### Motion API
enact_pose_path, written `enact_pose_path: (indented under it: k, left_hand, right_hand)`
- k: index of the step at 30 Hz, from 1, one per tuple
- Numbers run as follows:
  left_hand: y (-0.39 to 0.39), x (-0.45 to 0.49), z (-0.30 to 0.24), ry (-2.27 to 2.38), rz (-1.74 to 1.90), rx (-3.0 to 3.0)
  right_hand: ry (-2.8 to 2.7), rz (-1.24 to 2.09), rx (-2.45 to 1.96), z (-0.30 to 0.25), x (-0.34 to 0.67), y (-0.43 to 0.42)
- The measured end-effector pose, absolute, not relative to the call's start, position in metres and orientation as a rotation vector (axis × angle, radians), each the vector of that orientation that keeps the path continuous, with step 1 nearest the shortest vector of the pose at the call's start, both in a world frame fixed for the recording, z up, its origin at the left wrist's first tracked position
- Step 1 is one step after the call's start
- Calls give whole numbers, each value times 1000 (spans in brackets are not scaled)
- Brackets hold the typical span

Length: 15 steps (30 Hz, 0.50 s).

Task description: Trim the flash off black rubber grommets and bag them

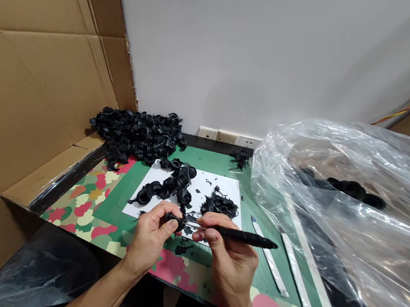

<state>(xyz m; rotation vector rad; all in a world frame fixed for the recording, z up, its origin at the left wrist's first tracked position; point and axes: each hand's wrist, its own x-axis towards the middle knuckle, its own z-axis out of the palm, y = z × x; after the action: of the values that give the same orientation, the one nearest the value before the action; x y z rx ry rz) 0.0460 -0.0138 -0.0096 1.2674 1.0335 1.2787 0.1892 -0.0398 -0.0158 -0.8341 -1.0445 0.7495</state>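
My left hand point(150, 238) pinches a small black rubber part point(174, 220) between thumb and fingers, over the near edge of a white sheet point(199, 189). My right hand point(229, 258) grips a black craft knife point(242, 237) like a pen, its thin blade pointing left and touching the part. Several more black rubber parts point(172, 187) lie on the white sheet, beside a small heap of black trimmings point(220, 206).
A big pile of black rubber parts point(138, 135) sits at the back left by a cardboard wall point(23, 93). A clear plastic bag point(348, 207) holding black parts fills the right. A spare blade point(268, 257) and a white strip point(299, 285) lie on the green mat point(250, 212).
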Motion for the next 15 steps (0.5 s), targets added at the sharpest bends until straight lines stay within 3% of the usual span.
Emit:
enact_pose_path:
  k: [8, 15]
  left_hand:
    - [-14, 47, -9, 1036, 1282, 1321]
    - [-14, 45, -10, 1054, 1293, 1457]
  right_hand:
    - [-1137, 664, -905, -20, 190, -39]
    - [-1052, 846, -812, -19, 191, -38]
